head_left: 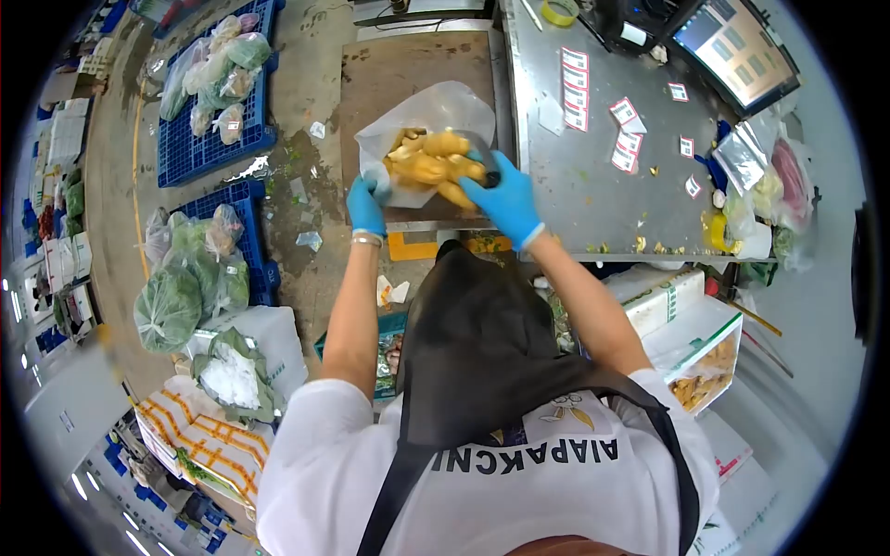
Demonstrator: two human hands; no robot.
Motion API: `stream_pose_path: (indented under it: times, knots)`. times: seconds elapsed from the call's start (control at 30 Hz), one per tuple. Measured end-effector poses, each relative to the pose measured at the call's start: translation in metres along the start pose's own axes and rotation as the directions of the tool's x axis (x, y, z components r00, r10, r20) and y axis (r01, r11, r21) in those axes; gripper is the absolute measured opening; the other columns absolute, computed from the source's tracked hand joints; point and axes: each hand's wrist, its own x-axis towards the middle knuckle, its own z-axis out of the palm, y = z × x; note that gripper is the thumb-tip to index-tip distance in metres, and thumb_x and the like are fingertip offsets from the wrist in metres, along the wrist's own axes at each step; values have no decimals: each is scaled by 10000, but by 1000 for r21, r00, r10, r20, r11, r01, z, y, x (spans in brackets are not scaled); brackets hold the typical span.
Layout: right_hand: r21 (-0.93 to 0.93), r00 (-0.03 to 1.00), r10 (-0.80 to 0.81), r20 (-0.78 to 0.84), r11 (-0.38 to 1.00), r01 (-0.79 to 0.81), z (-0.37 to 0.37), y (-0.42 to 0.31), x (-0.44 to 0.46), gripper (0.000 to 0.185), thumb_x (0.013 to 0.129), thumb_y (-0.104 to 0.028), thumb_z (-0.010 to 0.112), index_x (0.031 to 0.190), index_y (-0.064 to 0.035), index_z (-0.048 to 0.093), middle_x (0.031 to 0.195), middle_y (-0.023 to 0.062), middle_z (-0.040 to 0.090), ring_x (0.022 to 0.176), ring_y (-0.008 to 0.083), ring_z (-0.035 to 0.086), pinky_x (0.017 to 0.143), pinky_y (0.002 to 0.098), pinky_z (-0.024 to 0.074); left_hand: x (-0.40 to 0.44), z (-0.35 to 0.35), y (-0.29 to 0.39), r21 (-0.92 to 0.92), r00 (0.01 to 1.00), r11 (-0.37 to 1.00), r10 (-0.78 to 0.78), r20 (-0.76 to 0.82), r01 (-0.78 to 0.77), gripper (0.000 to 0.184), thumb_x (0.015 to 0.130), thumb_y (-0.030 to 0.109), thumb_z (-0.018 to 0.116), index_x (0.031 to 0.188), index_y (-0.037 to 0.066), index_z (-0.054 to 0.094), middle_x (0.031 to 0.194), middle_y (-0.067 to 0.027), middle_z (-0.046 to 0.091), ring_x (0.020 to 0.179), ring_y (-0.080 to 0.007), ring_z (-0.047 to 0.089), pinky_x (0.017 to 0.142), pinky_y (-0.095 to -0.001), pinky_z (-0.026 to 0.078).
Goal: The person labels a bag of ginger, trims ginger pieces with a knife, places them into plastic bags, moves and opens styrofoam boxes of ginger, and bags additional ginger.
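Note:
A clear plastic bag (417,113) lies spread on the brown board in front of me. Knobbly yellow pieces that look like ginger (436,159) are at its mouth and inside it, some blurred by motion. My left hand (367,206), in a blue glove, pinches the bag's near left edge. On the other side my right hand (506,197), also blue-gloved, grips a dark, blurred container-like object (478,153) beside the ginger. I cannot make out its full shape. Its fingers also lie close to the lowest pieces.
A metal table (593,204) with printed labels (575,88), tape (559,11) and a monitor (737,56) stands right. Blue pallets (199,157) with bagged vegetables (171,301) are on the left. A white foam box (691,357) holding similar yellow-brown pieces sits lower right.

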Motion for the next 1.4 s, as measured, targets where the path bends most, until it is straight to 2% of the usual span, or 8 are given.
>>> stream_pose_path:
  times: [0.1, 0.2, 0.47, 0.57, 0.63, 0.7, 1.03, 1.4]
  knots:
    - [-469, 868, -487, 98, 747, 472, 44, 29, 69, 427, 778, -170, 705, 1183, -98, 590, 1026, 142, 655, 850, 312, 665, 668, 391, 542, -22, 20, 33, -295, 990, 948, -87, 113, 117, 467, 844, 13, 441, 1308, 17, 499, 1230, -126, 568, 1055, -246, 582, 902, -384, 492]
    - [-762, 892, -405, 199, 509, 401, 80, 59, 123, 409, 799, -136, 662, 1200, -122, 582, 1060, 122, 635, 842, 312, 656, 638, 411, 535, -31, 43, 60, -401, 983, 906, -70, 172, 135, 533, 842, -15, 431, 1376, -6, 424, 1277, -141, 546, 1085, -246, 574, 945, -362, 479]
    - [-349, 985, 45, 167, 937, 16, 107, 65, 94, 337, 859, -265, 655, 1156, -109, 625, 954, 177, 664, 834, 324, 653, 736, 392, 519, -19, 44, 84, -85, 993, 991, 106, 55, -101, 607, 841, 11, 485, 1436, 11, 364, 1379, -59, 462, 879, -124, 542, 831, -290, 501]
    - [-279, 995, 81, 52, 958, -63, 34, 35, 49, 397, 857, -290, 671, 1206, -111, 610, 881, 171, 659, 764, 297, 637, 722, 369, 512, -4, 11, 62, -25, 1000, 1000, -13, 22, 14, 599, 855, 41, 533, 1435, 51, 380, 852, 20, 502, 696, -78, 461, 674, -222, 455]
    - [-238, 984, 65, -164, 966, -103, -22, 42, 19, 431, 851, -299, 678, 1236, -124, 596, 844, 154, 647, 726, 269, 614, 705, 364, 506, -11, 9, 68, 55, 998, 996, -65, -8, 65, 679, 897, 102, 583, 1478, 7, 246, 875, -19, 564, 759, -107, 535, 733, -256, 463]
    - [-311, 918, 224, -327, 892, -328, -99, 94, -2, 506, 835, -272, 714, 1278, -81, 562, 806, 108, 637, 632, 161, 531, 644, 319, 493, -18, 9, 67, 182, 998, 983, -15, -58, 25, 705, 903, 185, 637, 1462, -16, 257, 1058, -86, 585, 890, -139, 569, 799, -279, 477]
    - [-764, 839, 50, -542, 385, -517, -313, 199, -86, 627, 801, -49, 569, 1405, -110, 415, 1084, 203, 614, 951, 381, 612, 806, 473, 493, -74, 29, 53, 457, 932, 884, 240, -272, -94, 643, 924, 274, 616, 1397, -70, 351, 1407, -195, 422, 1233, -258, 453, 1040, -359, 359]
    - [-517, 787, 89, -610, 708, -481, -247, 118, -199, 671, 897, -258, 597, 1475, -117, 288, 1282, 229, 510, 1120, 409, 528, 974, 455, 432, -89, 156, 61, 745, 852, 420, 327, 409, -518, 503, 948, 184, 565, 1362, -63, 422, 1339, -198, 503, 1140, -265, 534, 987, -334, 444]
